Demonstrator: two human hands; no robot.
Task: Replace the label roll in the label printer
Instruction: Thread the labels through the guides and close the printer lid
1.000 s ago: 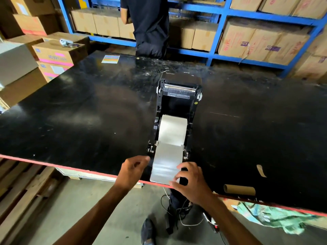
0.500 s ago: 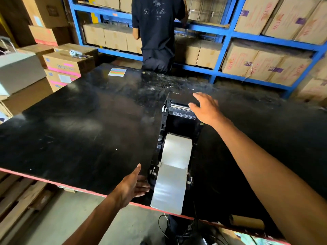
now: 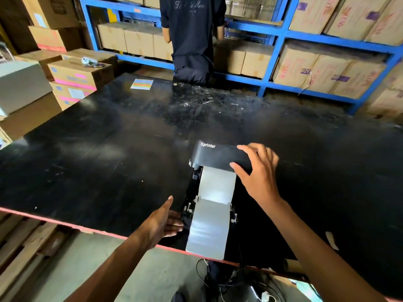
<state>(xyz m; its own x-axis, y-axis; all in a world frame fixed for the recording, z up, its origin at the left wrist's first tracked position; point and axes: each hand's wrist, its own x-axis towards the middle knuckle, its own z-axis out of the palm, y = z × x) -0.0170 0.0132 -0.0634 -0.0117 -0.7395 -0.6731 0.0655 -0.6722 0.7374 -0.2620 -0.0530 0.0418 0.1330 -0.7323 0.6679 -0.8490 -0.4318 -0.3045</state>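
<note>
A black label printer (image 3: 192,192) stands near the front edge of the black table (image 3: 109,160). Its lid (image 3: 216,156), marked Xprinter, is tilted down partway over the body. A white label roll (image 3: 218,186) lies inside, and its strip (image 3: 208,229) runs out over the front, past the table edge. My right hand (image 3: 258,171) grips the lid's right front corner, thumb under its edge. My left hand (image 3: 162,221) rests with fingers against the printer's lower left side, holding nothing.
A person in dark clothes (image 3: 193,38) stands at the table's far side before blue shelves (image 3: 281,35) of cartons. Boxes (image 3: 76,77) stack at the left. A coloured card (image 3: 141,84) lies far on the table. An empty cardboard core (image 3: 292,263) and cables (image 3: 231,280) sit below the front edge.
My right hand went from the label strip to the back of the printer and has swung the lid forward and down. My left hand stayed at the printer's left side.
</note>
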